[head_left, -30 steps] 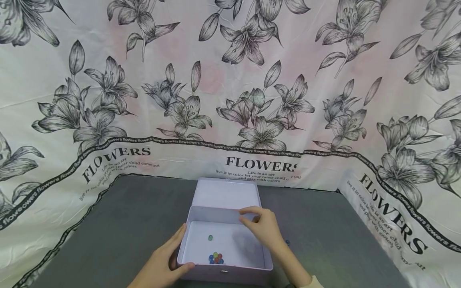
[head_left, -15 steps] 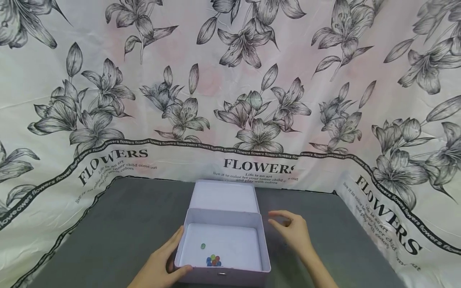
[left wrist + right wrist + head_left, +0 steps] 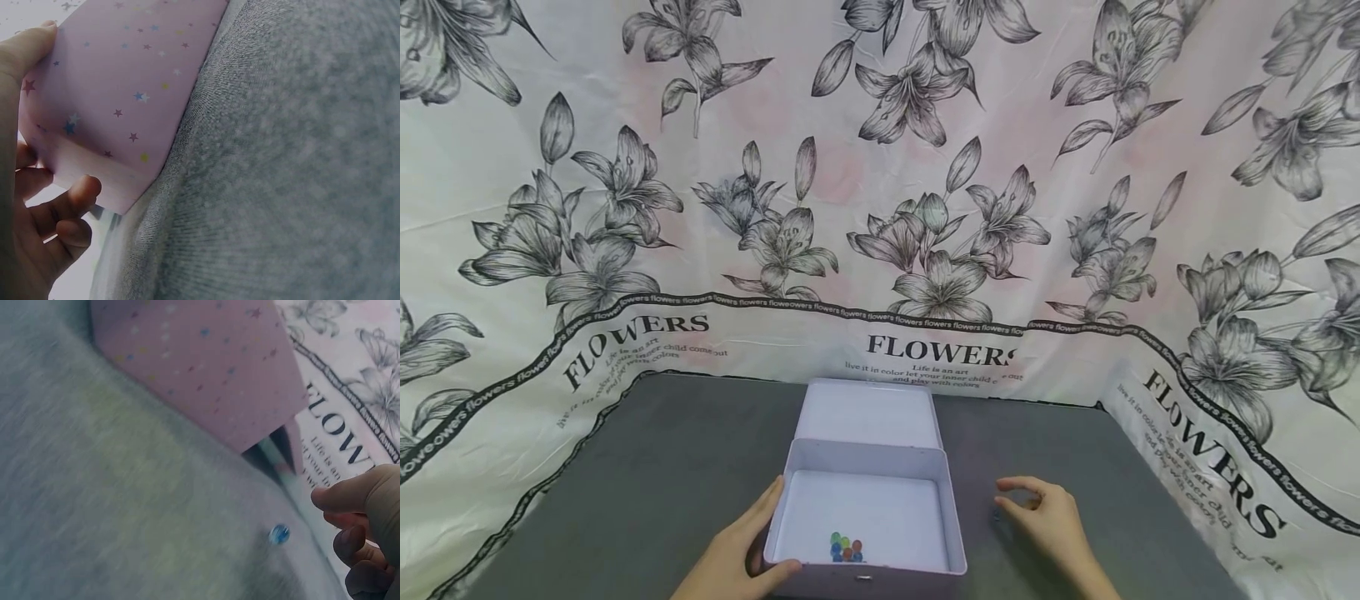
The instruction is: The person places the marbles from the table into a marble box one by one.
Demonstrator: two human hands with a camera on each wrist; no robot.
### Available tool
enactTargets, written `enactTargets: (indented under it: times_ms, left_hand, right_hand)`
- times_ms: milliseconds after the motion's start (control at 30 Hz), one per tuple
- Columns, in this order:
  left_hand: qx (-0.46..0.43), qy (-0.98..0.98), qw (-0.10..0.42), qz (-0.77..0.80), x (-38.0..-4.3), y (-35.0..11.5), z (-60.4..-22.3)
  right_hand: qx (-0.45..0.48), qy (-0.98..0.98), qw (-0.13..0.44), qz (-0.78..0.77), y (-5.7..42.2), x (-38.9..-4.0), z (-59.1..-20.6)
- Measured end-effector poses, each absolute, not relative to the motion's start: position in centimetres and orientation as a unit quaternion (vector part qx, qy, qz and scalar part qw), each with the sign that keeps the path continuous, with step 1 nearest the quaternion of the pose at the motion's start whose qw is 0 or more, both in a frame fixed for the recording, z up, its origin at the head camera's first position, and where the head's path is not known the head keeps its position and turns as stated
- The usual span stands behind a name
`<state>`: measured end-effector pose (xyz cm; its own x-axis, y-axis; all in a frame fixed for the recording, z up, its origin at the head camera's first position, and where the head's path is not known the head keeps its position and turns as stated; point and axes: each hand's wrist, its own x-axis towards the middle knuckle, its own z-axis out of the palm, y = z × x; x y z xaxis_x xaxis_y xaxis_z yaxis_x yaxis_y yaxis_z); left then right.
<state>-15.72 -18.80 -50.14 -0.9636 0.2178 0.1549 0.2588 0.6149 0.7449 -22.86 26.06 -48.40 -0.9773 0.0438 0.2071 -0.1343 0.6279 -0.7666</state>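
A lilac metal box (image 3: pixel 865 517) printed with small stars stands with its lid (image 3: pixel 868 414) folded back behind it. Several coloured glass marbles (image 3: pixel 847 548) lie together against its inner front wall. My left hand (image 3: pixel 733 546) grips the front left corner, thumb over the front rim and fingers along the left side. Right of the box, a clear blue marble (image 3: pixel 280 534) rests on the grey cloth. Close by it hovers my right hand (image 3: pixel 1048 517), thumb and index finger apart with nothing between them. In the right wrist view its other fingers (image 3: pixel 353 544) are loosely curled.
Grey cloth (image 3: pixel 700 450) covers the table under the box. A white curtain (image 3: pixel 880 208) printed with lilies and lettering rises behind and along both sides, its lower edge meeting the cloth just behind the lid.
My right hand has moved from over the box to the right and down beside the blue marble. Inside, the lone green marble has rolled forward to the others. My left hand keeps its grip.
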Motion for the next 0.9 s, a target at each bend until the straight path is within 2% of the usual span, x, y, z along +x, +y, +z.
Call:
enactTargets:
  times_ms: [633, 900]
  left_hand:
    - [-0.142, -0.897, 0.031, -0.417, -15.6, -18.8, -50.4]
    - [-0.131, -0.897, 0.03, -0.421, -15.5, -19.0, -50.5]
  right_hand:
    - [-0.002, -0.91, 0.107, 0.401, 27.2, -21.8, -51.5]
    - [0.024, -0.906, 0.119, 0.405, 26.7, -22.3, -51.9]
